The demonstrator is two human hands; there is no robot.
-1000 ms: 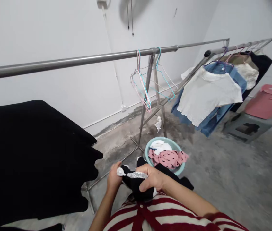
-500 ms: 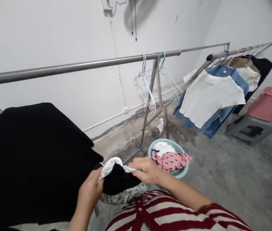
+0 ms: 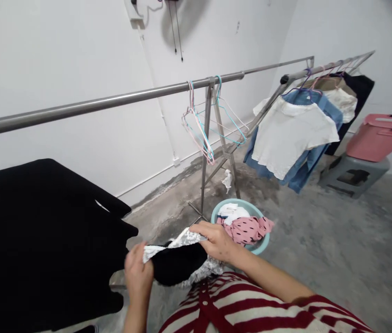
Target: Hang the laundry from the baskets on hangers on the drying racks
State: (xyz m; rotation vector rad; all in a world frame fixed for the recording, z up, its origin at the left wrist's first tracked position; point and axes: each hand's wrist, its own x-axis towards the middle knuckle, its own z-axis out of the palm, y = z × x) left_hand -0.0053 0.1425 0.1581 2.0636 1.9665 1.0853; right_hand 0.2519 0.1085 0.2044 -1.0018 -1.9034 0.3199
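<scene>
White walls (image 3: 60, 55) meet a concrete floor (image 3: 338, 240), dark-stained along the wall foot; a steel drying rack (image 3: 112, 102) crosses the view, its A-frame leg (image 3: 207, 138) standing on the floor; wire hangers (image 3: 196, 125) in pink and blue hang bunched from the rail beside that frame; further along the rack's right arm hang a white top (image 3: 291, 138), a denim shirt (image 3: 296, 180) and a dark garment (image 3: 358, 88); past them, a pink basket (image 3: 379, 138) sits on a grey stool (image 3: 353, 178); a big black cloth (image 3: 36, 240) fills the lower left, its support hidden; a teal basin (image 3: 240, 202) sits on the floor below the rack, holding a pink dotted cloth (image 3: 247, 230) and a white cloth (image 3: 232, 212).

The person's striped red-and-white shirt (image 3: 237, 305) shows at the bottom; a lace-edged garment (image 3: 178, 263), black with white lace, is held between both hands, in front of the shirt and just left of the basin; left hand (image 3: 138, 273) has its fingers closed on the lace end; right hand (image 3: 216, 240), beside the basin's rim, has its fingers together, clamped over the garment's upper lace edge.
</scene>
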